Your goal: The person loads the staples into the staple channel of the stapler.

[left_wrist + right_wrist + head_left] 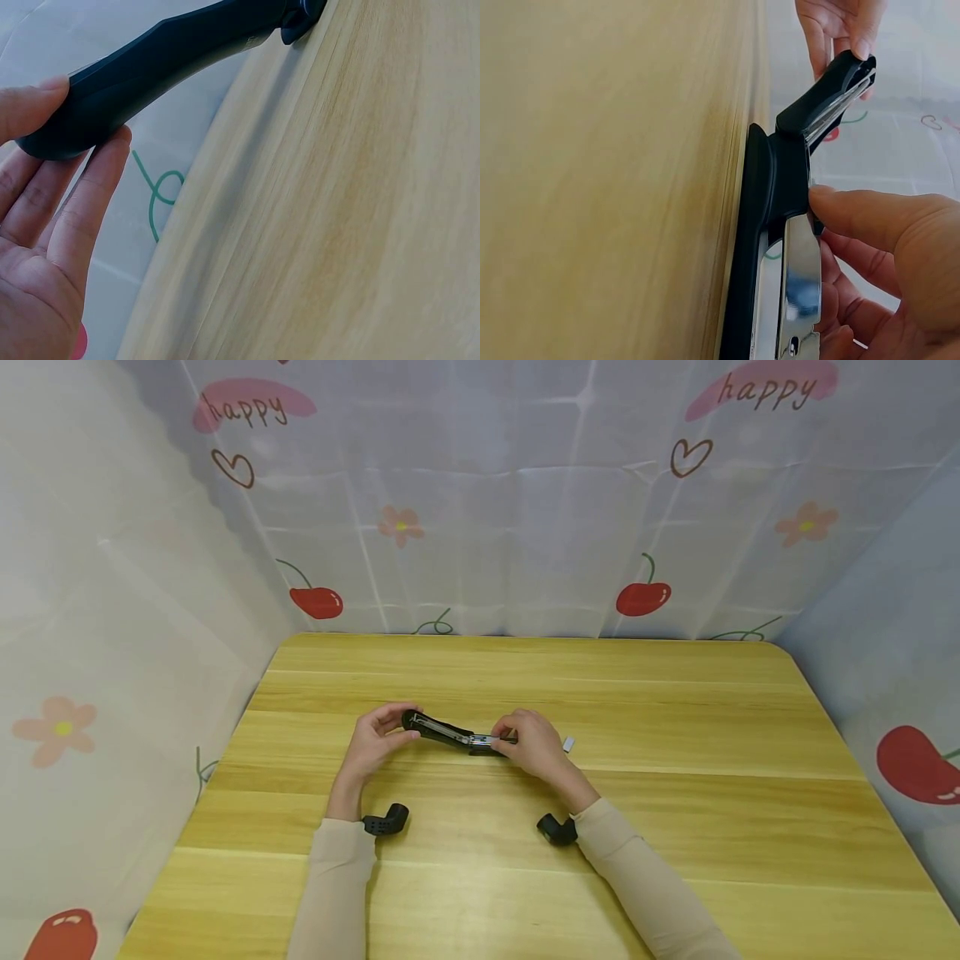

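Curtain (510, 543): stands behind the bench and along its 2 sides; printed with cherries, flowers and the word "happy".

Bench (585, 893): wood-grain top, rounded far corners.

Sleeves (333, 885): 2, beige, extending over the near part of the bench.

Stapler (442, 732): black, metal inside, located at mid-bench between the hands. It is swung open at the hinge. The left section slopes up, clear of the bench; the right section lies low along the surface.

Left hand (371, 745): fingers hold the raised end of the stapler, thumb on 1 side, fingertips on the other.

Right hand (531, 743): thumb and fingers pinch the stapler at its metal part, next to the hinge. The exact contact behind the thumb is hidden.

Wrist cameras (387, 820): 2, black, 1 at each wrist.

Block (568, 744): small, pale grey, on the bench just right of the right hand.
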### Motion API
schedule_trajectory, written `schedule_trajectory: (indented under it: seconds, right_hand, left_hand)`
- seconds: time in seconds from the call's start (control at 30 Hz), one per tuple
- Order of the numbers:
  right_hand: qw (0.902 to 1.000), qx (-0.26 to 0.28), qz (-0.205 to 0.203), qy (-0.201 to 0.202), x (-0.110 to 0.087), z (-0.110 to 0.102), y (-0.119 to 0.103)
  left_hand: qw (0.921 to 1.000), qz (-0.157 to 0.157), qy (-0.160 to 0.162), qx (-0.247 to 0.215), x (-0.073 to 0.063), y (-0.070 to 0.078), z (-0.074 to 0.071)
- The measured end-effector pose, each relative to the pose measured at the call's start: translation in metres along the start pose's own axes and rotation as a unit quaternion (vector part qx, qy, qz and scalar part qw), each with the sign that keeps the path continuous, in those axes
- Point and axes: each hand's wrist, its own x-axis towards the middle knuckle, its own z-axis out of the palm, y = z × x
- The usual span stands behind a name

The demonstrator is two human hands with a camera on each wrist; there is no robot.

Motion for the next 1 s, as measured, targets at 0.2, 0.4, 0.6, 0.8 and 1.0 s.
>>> schedule_trajectory:
  seconds: [0.2,0.4,0.6,0.8,1.0]
  right_hand:
    - [1.0000,0.008,0.001,0.000,0.0004,0.0000,-0.0009]
    - [0.9999,0.011,-0.003,0.005,-0.0001,0.0005,-0.0002]
    - [0.9999,0.012,-0.005,0.010,0.0000,0.0010,0.0007]
    - [1.0000,0.008,0.002,0.002,0.0013,0.0005,-0.0002]
    - [1.0000,0.009,0.004,-0.001,0.0013,-0.0007,-0.0020]
  left_hand:
    - [1.0000,0.002,-0.001,-0.001,-0.0001,-0.0005,-0.0008]
    - [1.0000,0.001,-0.002,0.000,0.0003,-0.0008,-0.0005]
    - [1.0000,0.001,-0.002,0.002,0.0006,-0.0014,-0.0005]
    - [0.9999,0.005,0.000,0.010,0.0003,-0.0019,-0.0009]
    - [0.9999,0.005,0.000,0.009,0.0001,-0.0022,-0.0015]
